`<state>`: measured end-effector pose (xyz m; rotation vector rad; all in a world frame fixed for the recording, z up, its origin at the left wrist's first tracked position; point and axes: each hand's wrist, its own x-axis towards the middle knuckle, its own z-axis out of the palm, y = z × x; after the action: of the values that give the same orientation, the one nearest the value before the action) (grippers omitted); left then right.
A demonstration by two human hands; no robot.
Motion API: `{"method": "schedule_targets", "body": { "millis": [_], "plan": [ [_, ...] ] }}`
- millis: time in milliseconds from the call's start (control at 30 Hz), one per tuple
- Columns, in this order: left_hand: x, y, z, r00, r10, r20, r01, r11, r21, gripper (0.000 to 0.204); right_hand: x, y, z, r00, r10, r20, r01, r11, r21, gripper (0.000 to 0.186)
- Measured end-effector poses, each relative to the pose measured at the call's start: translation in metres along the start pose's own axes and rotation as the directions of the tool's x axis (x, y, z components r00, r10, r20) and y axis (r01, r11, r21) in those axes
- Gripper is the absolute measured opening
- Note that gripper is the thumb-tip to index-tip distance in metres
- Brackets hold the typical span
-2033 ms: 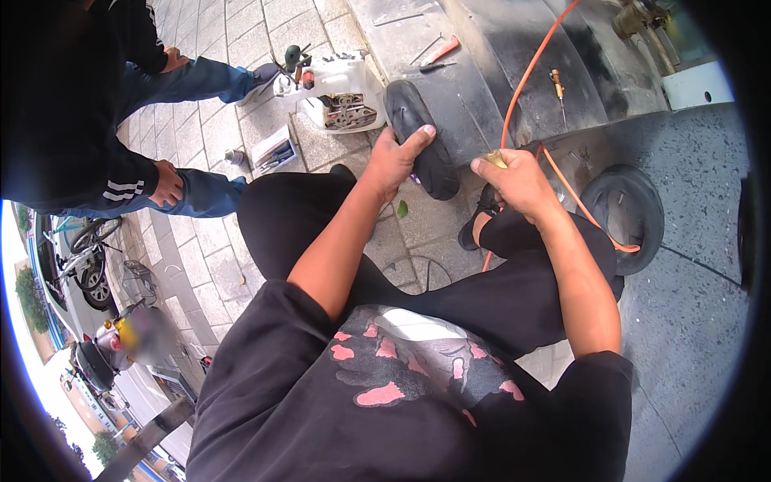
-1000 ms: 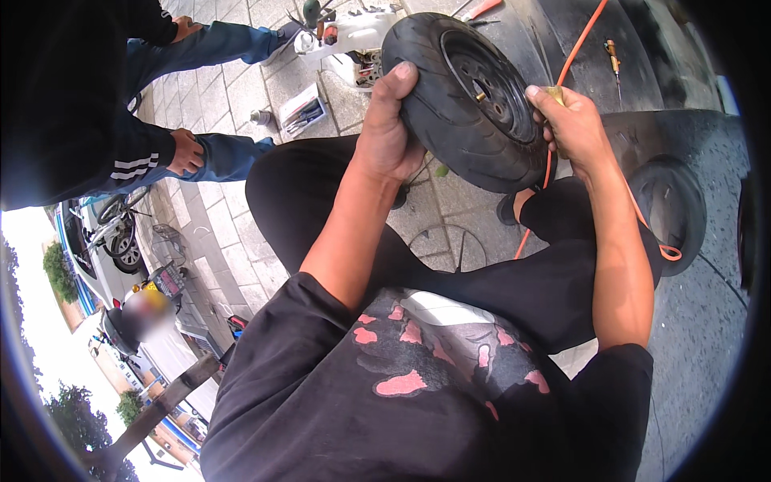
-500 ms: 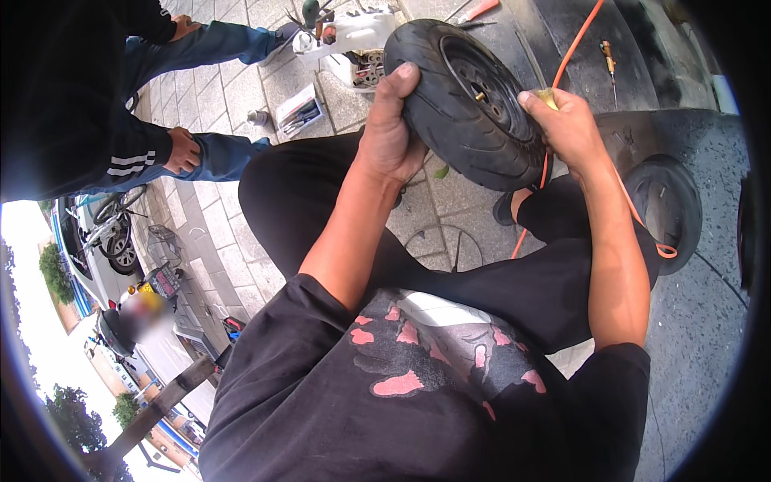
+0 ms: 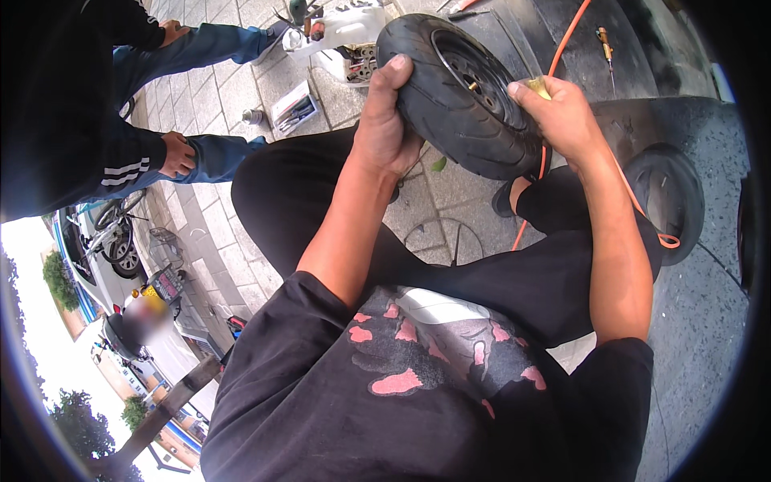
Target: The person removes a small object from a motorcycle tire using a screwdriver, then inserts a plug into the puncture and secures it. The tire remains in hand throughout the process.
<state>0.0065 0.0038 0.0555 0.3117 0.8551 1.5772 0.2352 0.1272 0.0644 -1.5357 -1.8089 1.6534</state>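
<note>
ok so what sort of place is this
Probably an outdoor repair spot, perhaps by a roadside: the left hand grips a wheel with a black tyre, an open white box of tools sits on paving stones, and a car shows beyond.

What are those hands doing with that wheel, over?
Left hand gripping tilted wheel. Right hand holding something yellow beside it. Orange hose passing behind right hand.

Bright daylight, overexposed sky (image 4: 52, 365), curved dark edges
</note>
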Motion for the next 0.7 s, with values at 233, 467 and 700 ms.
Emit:
{"method": "schedule_targets", "body": {
  "millis": [233, 467, 700],
  "plan": [
    [0.002, -0.004, -0.008, 1.0, -0.021, 0.001, 0.021, 1.0, 0.0, 0.067, 0.0, 0.001, 0.0, 1.0, -0.023, 0.007, 0.023, 1.0, -0.014, 0.037],
    [0.003, -0.006, -0.007, 0.999, -0.036, -0.02, 0.035, 0.999, -0.008, 0.067, -0.003, -0.004, -0.001, 0.999, 0.015, 0.048, -0.017, 0.999, 0.037, 0.043],
    [0.041, -0.013, -0.007, 0.993, -0.089, -0.078, 0.096, 0.991, 0.089, 0.066, -0.008, 0.007, 0.01, 0.994, -0.106, 0.036, 0.105, 0.994, 0.014, 0.05]
  ]
}}
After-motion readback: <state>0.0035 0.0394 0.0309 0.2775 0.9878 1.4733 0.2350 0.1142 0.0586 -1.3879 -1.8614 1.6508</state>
